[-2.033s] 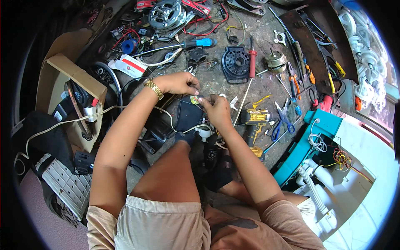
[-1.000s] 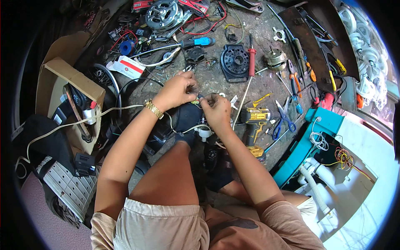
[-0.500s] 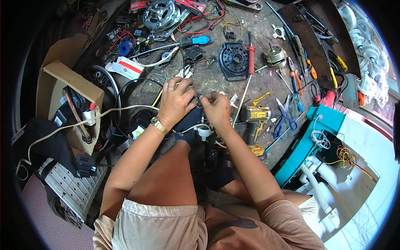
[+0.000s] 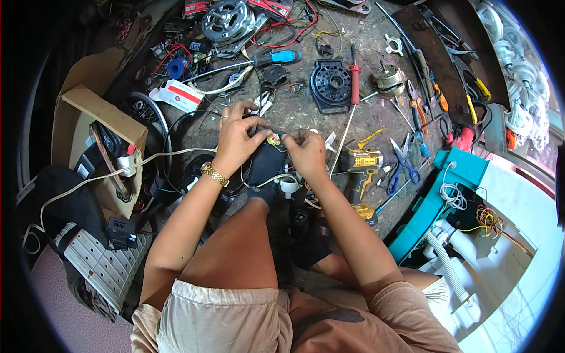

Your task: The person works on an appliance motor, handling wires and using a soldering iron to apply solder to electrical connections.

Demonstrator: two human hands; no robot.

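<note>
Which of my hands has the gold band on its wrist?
Your left hand; the gold band sits just behind it, whereas your right hand has none.

The head-worn wide fisheye camera faces steeply downward at close range, from above and behind the bare left hand (image 4: 238, 138) and bare right hand (image 4: 307, 156), covering the rough grey work surface (image 4: 368, 35) beyond them.

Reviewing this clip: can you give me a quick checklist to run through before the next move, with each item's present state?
1. Right hand has a grip on the small yellow-green part: ok, thumb and finger appear pinched at its edge.
2. Left hand in contact with the part: cannot tell; the thumb is at it.
3. Wires joined to the part: cannot tell, too small.
4. Pale cable clear of the left hand: not ok, it passes behind.
5. Scissors closed: not ok, blades apart.
</note>
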